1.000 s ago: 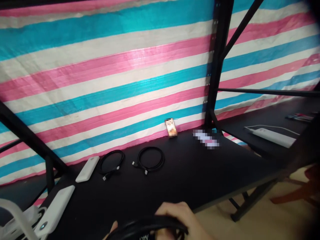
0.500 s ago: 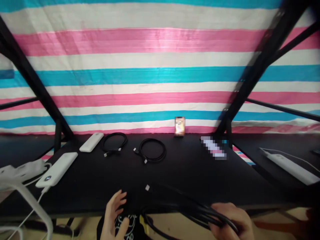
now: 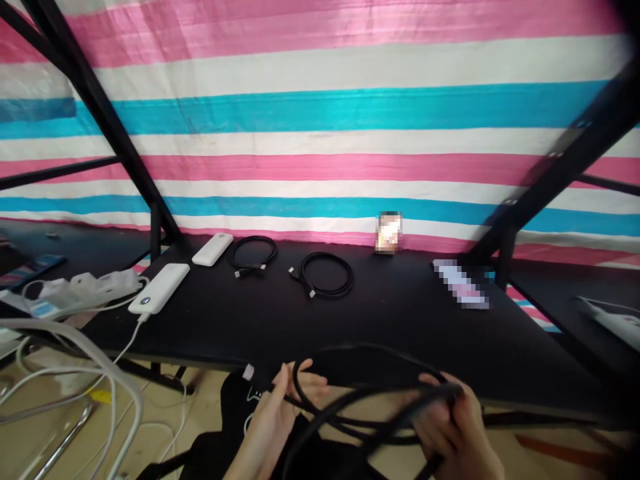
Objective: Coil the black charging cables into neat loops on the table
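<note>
A long black cable point(image 3: 370, 430) hangs in loose loops between my hands, in front of the table's near edge. My right hand point(image 3: 453, 420) is closed around the bunched loops. My left hand point(image 3: 283, 407) has the cable between thumb and fingers, the fingers only loosely bent and partly behind a loop. A light-coloured plug point(image 3: 249, 371) shows just left of that hand. Two more black cables lie on the table beyond, a coiled cable point(image 3: 327, 293) in the middle and another coiled cable point(image 3: 253, 239) farther left, each with its plugs showing.
On the black table point(image 3: 390, 320) are a white power bank point(image 3: 163, 287) with a cord plugged in and a second white power bank point(image 3: 214, 249). A blurred-out upright item point(image 3: 389, 233) and a blurred-out flat item point(image 3: 460, 283) stand right. Power strips point(image 3: 95, 290) and white cords crowd the left.
The view has tilted down and turned left. My left hand has moved to the cable and now has it between thumb and fingers. The loops are nearer the camera; my right hand still grips them.
</note>
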Motion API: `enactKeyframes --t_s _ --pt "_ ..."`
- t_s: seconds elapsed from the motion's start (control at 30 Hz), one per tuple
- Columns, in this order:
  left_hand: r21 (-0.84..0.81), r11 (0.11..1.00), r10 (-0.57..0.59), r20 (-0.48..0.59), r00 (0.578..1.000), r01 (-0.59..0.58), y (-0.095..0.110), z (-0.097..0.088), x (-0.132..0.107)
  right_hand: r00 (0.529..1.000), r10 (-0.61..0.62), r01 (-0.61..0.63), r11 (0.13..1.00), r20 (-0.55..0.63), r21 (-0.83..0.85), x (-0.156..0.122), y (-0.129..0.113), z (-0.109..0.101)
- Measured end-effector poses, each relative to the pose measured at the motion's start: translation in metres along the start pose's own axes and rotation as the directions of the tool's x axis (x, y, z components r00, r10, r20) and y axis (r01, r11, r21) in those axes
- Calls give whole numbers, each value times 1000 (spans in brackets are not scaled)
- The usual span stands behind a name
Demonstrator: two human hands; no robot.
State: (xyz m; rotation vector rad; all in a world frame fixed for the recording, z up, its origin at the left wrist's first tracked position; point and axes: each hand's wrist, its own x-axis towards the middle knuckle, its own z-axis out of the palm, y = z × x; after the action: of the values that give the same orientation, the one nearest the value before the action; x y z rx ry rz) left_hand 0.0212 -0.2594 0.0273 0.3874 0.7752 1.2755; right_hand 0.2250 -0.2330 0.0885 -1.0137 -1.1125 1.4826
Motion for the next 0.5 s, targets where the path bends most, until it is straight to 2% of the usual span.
enactKeyframes --t_s 0.1,0.2,0.33,0.4,0.5 --pt "-11 1000 22 4 1000 -22 15 4 -5 998 17 -12 997 -64 75 12 -6 6" --pt "53 997 59 47 997 -61 26 11 -13 990 79 -78 997 -118 16 21 -7 13" --pt "159 983 75 95 993 -90 24 21 -21 973 164 -152 985 -162 81 28 -1 17" --pt "240 968 66 51 996 -77 17 22 -20 975 157 -139 983 -155 118 29 2 18" --pt "309 951 69 -145 987 -21 10 17 -17 987 110 -105 993 -117 52 30 5 19"
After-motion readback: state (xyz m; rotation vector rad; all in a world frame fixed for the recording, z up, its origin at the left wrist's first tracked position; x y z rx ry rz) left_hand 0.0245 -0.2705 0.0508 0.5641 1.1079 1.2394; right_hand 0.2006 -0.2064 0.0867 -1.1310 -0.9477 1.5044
